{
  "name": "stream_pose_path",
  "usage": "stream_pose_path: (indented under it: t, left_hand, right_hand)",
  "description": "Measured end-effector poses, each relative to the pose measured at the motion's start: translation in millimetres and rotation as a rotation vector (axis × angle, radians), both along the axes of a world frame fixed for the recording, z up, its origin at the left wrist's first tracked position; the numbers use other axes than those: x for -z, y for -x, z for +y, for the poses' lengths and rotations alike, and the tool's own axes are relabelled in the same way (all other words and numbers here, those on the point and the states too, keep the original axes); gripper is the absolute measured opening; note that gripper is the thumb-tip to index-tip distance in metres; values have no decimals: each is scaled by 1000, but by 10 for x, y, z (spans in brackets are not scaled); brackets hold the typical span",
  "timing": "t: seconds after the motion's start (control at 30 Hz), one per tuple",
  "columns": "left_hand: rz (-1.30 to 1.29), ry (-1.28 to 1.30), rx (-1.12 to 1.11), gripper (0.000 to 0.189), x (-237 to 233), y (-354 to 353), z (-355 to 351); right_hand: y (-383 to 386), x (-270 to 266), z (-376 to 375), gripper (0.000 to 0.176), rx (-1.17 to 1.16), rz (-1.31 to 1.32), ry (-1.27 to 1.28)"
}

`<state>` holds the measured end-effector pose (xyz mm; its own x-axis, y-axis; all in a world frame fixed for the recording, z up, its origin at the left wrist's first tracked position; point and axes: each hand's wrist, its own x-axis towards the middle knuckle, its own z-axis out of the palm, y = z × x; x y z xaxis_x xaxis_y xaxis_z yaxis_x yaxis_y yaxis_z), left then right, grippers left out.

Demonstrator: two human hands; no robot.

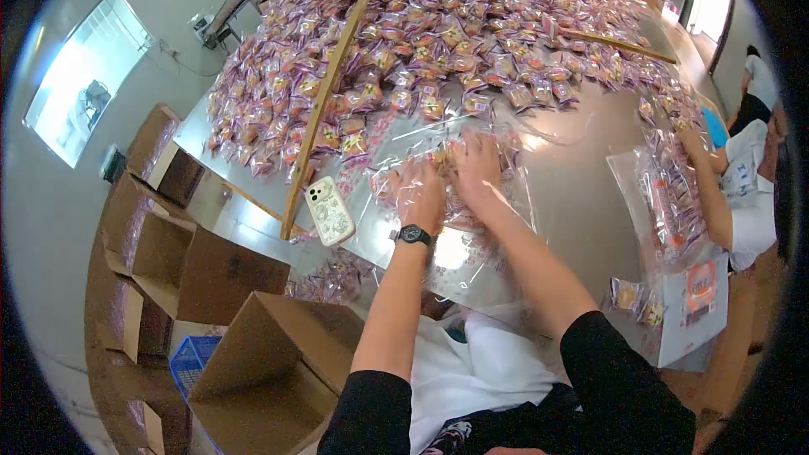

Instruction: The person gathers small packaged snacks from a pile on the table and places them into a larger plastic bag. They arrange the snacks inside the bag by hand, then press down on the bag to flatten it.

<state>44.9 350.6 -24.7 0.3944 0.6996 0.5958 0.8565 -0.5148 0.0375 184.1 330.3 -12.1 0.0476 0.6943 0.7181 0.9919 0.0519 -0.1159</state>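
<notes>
At mid-frame in the head view, the left hand (419,194) and right hand (476,167) lie, fingers extended, over wrapped packets (508,152) at a clear bag (472,280) on the bench (581,168); grip cannot be determined. Apparent step: arranging packets; next move likely calls for evening the layer.

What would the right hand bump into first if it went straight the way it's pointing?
Past the clear bag it's on or in, the right hand would probably bump the loose wrapped packets ahead, though depth is hard to tell.
</notes>
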Motion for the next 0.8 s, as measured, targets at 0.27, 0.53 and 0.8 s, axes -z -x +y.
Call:
stream_pose_path:
  t: [0.27, 0.53, 0.8]
  left_hand:
    - [-154, 187, 50, 58, 172, 32, -19]
    - [68, 128, -41, 59, -16, -84, 36]
    - [-2, -93, 39, 41, 526, -52, 333]
  right_hand:
    - [-71, 317, 226, 45, 0, -168, 162]
    - [-133, 84, 43, 61, -129, -21, 305]
    - [-231, 154, 103, 68, -142, 18, 229]
